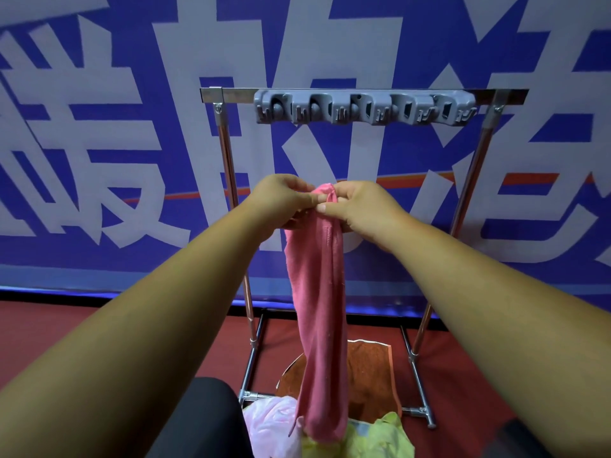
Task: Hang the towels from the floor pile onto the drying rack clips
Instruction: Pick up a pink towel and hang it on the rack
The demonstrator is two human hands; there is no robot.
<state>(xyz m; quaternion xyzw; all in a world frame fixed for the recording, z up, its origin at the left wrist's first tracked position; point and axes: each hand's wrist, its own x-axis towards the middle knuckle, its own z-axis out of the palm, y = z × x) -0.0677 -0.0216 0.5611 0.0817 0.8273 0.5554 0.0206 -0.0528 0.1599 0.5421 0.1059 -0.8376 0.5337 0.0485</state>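
Note:
A pink towel (319,309) hangs in a long bunched fold from both my hands. My left hand (281,200) and my right hand (360,206) pinch its top end side by side, well below the rack's top bar. The grey clip strip (363,107) with several empty clips is fixed on the metal drying rack (228,160) straight ahead. The towel's lower end reaches down to the floor pile: a pale pink towel (271,421), a yellow-green towel (380,438) and an orange-brown towel (367,368).
The rack stands on a red floor (66,328) in front of a blue banner wall with large white characters (99,127). Its base rails (418,385) frame the pile. My dark-clothed knee (198,421) is at the lower left of the pile.

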